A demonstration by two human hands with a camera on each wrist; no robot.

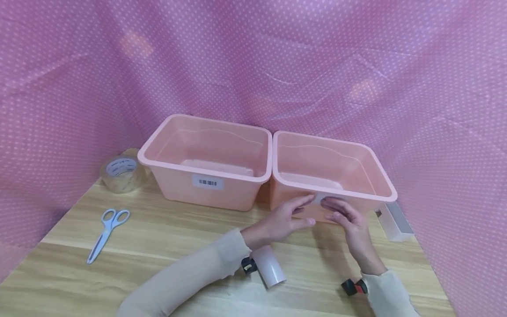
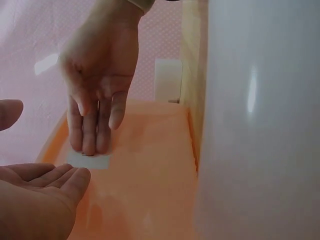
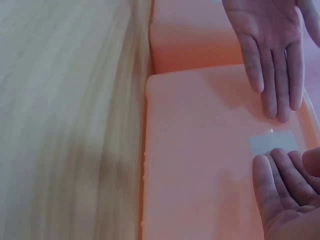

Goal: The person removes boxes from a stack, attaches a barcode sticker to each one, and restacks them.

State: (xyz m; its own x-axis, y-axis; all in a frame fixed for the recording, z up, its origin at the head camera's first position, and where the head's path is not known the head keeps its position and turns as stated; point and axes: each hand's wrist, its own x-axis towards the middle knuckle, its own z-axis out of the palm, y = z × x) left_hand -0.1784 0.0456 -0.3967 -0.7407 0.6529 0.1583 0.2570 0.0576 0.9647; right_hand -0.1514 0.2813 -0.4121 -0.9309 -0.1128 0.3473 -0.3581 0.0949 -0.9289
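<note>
Both hands are in front of the right-hand pink bin [image 1: 368, 203], near the white label [image 3: 270, 142] on its front wall. My left hand [image 1: 280, 222] has straight fingers and holds nothing; its fingertips are close to one side of the label. From the other side, my right hand [image 1: 354, 233] reaches in with extended fingers, tips at the label's edge. Whether they press on it, I cannot tell. The palms are visible and bare in the wrist views. Below my left wrist is a whitish translucent cylinder [image 1: 269, 267], which looms large in the left wrist view.
Left of this bin stands a second pink bin [image 1: 206, 194] with a barcode label [image 1: 207, 182]. A roll of clear tape [image 1: 123, 180] and scissors [image 1: 106, 233] lie at the left of the wooden table [image 1: 166, 246]. A white box [image 1: 394, 224] is at the right, and polka-dot cloth [image 1: 237, 57] hangs behind.
</note>
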